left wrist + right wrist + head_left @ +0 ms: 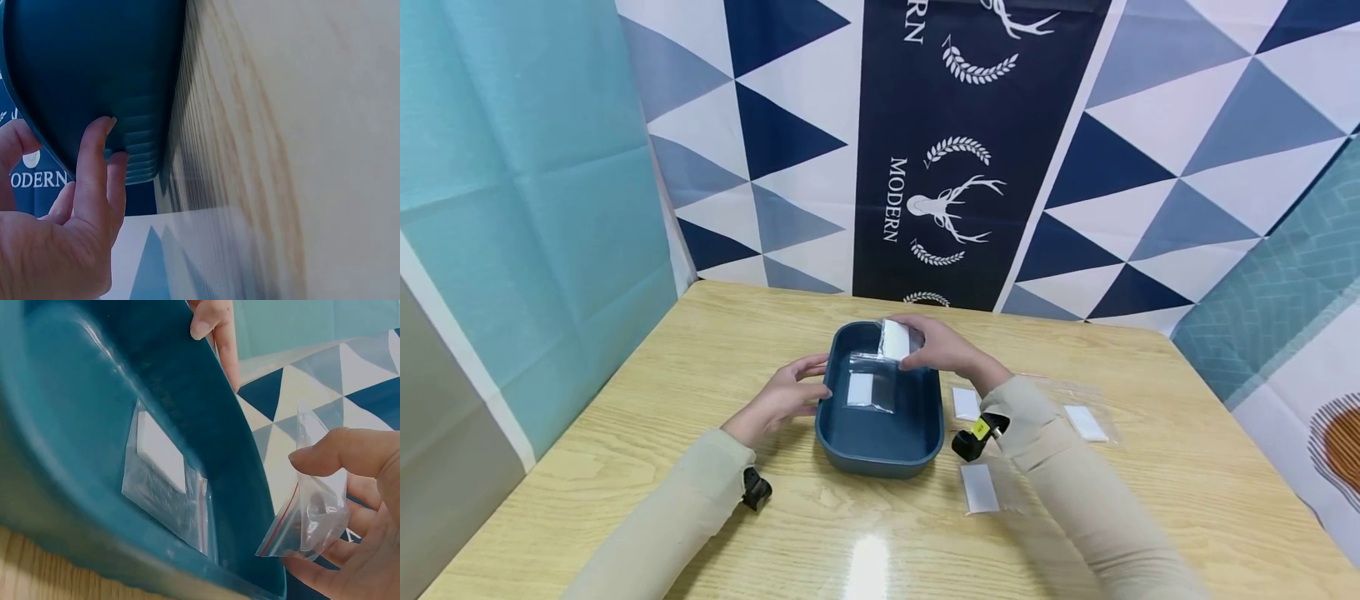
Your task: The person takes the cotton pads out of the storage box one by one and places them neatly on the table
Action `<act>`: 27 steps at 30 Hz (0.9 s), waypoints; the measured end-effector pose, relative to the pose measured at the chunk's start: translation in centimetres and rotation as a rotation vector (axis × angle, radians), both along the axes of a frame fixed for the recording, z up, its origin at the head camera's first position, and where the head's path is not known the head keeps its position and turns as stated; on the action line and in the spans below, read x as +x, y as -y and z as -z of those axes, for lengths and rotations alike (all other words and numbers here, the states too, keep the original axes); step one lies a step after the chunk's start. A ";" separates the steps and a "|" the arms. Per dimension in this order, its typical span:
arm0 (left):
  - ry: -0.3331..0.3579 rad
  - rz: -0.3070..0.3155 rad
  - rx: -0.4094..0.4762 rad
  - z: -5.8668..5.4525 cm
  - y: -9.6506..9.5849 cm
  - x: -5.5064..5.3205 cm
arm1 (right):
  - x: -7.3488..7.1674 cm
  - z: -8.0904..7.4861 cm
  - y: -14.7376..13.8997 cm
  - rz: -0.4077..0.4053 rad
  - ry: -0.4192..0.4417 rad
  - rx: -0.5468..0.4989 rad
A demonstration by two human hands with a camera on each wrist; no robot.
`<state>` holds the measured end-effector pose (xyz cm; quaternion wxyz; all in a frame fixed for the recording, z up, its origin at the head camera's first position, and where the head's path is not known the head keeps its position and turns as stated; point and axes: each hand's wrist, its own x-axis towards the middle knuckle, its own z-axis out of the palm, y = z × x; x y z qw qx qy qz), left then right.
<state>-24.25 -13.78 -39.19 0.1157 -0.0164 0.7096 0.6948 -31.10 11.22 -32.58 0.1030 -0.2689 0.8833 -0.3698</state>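
A dark blue plastic basin (pixel 880 442) stands on the table. My left hand (pixel 786 393) holds its left side, thumb over the rim and fingers along the ribbed outer wall (pixel 140 134). Above the basin's far right end, my right hand (pixel 943 343) pinches a small clear zip bag (pixel 322 512) with a white block inside, between thumb and fingers. Another zip bag (pixel 159 453) holding a white rectangular block lies flat on the basin floor.
To the basin's right, more clear bags with white blocks lie on the wooden table (pixel 820 550): one bag (pixel 980 488) near the front, one bag (pixel 1086 423) farther right, one bag (pixel 966 403) close to the basin. A patterned cloth (pixel 805 167) hangs behind.
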 end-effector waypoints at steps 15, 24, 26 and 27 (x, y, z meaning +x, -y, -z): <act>0.003 0.009 0.009 0.0 0.0 0.1 | 3.2 -0.3 -3.3 0.028 -0.019 -0.025; -0.002 0.005 -0.009 0.1 -0.1 0.0 | 5.4 1.3 -6.2 0.042 -0.041 -0.089; -0.004 0.006 -0.003 0.1 0.0 0.0 | 6.0 1.7 -6.9 0.051 -0.063 -0.085; -0.004 0.007 0.001 0.1 0.0 0.0 | 6.2 1.9 -7.2 0.054 -0.070 -0.086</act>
